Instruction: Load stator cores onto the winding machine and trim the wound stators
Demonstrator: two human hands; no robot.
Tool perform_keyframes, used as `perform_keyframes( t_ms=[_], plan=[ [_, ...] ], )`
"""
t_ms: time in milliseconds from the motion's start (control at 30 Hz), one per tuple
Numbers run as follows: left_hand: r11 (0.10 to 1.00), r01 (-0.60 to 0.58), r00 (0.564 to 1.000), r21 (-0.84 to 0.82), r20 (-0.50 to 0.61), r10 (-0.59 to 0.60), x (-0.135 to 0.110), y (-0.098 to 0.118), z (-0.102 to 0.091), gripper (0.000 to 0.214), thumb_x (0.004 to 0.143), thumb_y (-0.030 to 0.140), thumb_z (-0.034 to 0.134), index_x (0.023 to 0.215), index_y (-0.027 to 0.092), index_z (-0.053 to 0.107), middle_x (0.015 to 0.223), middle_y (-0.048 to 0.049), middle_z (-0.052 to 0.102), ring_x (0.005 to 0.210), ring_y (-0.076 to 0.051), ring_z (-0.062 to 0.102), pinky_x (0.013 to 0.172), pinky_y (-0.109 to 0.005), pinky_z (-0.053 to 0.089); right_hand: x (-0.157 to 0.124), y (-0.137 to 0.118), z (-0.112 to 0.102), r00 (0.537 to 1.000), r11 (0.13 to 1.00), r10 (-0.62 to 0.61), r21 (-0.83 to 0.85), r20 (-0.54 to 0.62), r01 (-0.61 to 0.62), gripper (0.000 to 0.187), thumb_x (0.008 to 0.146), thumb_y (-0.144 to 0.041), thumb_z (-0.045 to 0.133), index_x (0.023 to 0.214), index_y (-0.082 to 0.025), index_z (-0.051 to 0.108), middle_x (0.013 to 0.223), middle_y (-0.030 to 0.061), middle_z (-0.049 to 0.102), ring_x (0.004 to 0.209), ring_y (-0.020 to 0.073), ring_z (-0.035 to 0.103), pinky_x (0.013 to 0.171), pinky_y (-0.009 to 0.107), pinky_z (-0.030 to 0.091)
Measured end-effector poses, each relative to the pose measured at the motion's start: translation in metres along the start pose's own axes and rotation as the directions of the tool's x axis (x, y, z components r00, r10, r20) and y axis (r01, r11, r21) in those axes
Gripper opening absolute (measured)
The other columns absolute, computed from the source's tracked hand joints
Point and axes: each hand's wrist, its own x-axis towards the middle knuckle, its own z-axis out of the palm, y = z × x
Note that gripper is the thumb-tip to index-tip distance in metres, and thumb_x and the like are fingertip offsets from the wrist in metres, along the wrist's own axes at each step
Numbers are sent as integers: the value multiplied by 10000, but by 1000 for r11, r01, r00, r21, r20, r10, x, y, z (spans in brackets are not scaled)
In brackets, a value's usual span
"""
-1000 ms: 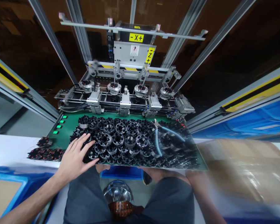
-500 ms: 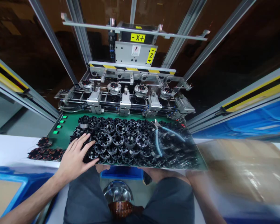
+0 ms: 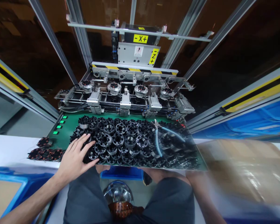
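Note:
My left hand [image 3: 76, 157] lies palm down with fingers spread at the left end of a pile of black ring-shaped motor stators [image 3: 118, 140]. Its fingertips touch the nearest ones, and none is gripped. The stators cover much of a green work surface [image 3: 68, 124]. Diagonal cutters [image 3: 156, 133] with light blue handles lie opened on the pile's right side. Of my right arm, only the forearm [image 3: 202, 196] shows at the table's front edge; the hand itself is hidden.
Behind the pile stands a winding machine [image 3: 125, 101] with several stators mounted in holders. Overhead is a long metal bar [image 3: 140, 31]. Wound stators with copper wire [image 3: 45, 154] sit at left. A cardboard box [image 3: 245, 168] is at right, a blue bin [image 3: 25, 183] at lower left.
The machine's upper head, with its long bar and striped beam, has shifted slightly to the right. My left hand and the cutters have stayed where they were.

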Motion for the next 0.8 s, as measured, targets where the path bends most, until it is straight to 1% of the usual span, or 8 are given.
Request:
perform_keyframes(
  t_ms=[100, 233, 333, 400, 533, 600, 700, 800],
  plan=[
    [1000, -1, 1000, 4, -2, 1, 0, 0, 0, 601, 1029, 585, 688, 1494, 214, 602, 1711, -218, 538, 1605, -429, 506, 1275, -607, 442, 1, -1, 3, 1000, 1000, 21, -6, 10, -21, 177, 917, -94, 668, 929, -208, 803, 632, 37, 600, 679, 193, 474, 860, 390, 344],
    [1000, -3, 1000, 9, 5, 3, 1, 1, -1, 609, 1029, 590, 685, 1492, 204, 603, 1713, -225, 533, 1609, -434, 498, 1272, -615, 444, -3, 3, 6, 1000, 1000, -10, -13, -7, 10, 126, 905, -120, 700, 925, -203, 793, 641, 41, 610, 667, 194, 469, 851, 396, 354],
    [1000, 10, 1000, 3, 6, -10, 2, 1, -2, 599, 1029, 590, 685, 1489, 216, 605, 1711, -215, 538, 1616, -426, 492, 1282, -612, 438, -4, 5, 7, 999, 999, -42, -14, -4, 42, 149, 869, -114, 710, 949, -203, 798, 651, 47, 619, 671, 205, 488, 861, 405, 378],
    [1000, 14, 1000, -5, 2, -14, 2, 1, -2, 595, 1027, 592, 687, 1485, 221, 610, 1711, -209, 540, 1620, -424, 488, 1288, -611, 434, -3, 4, 7, 1000, 1000, -22, -4, 5, 22, 164, 875, -118, 693, 955, -206, 805, 654, 51, 624, 677, 210, 500, 868, 406, 392],
    [1000, 11, 1000, -4, 2, -11, 1, 1, -2, 609, 1022, 602, 692, 1489, 218, 617, 1711, -212, 539, 1621, -426, 485, 1293, -618, 431, 1, 0, 7, 999, 999, 32, 21, 9, -33, 144, 900, -127, 670, 863, -205, 785, 646, 55, 613, 658, 200, 480, 836, 393, 394],
    [1000, 9, 1000, -2, 4, -9, 1, 1, -2, 613, 1021, 601, 693, 1491, 215, 619, 1709, -216, 541, 1620, -427, 487, 1292, -620, 432, 2, -1, 6, 1000, 1000, 14, 7, 16, -14, 147, 891, -113, 683, 797, -202, 751, 625, 47, 592, 633, 188, 445, 818, 390, 386],
    [1000, 9, 1000, -4, 4, -9, 1, 1, -2, 612, 1021, 597, 694, 1489, 209, 621, 1707, -221, 541, 1616, -430, 491, 1290, -621, 434, 2, 0, 5, 999, 999, -10, -30, 41, 11, 209, 915, -96, 670, 735, -196, 711, 605, 38, 568, 611, 171, 412, 819, 390, 377],
    [1000, 12, 1000, -10, 2, -12, 1, 0, -1, 616, 1015, 598, 700, 1487, 209, 625, 1708, -220, 541, 1615, -431, 493, 1293, -618, 430, 0, 1, 3, 998, 999, -34, -39, 49, 36, 167, 907, -100, 690, 770, -190, 723, 614, 36, 570, 626, 170, 425, 833, 390, 375]
  ],
)
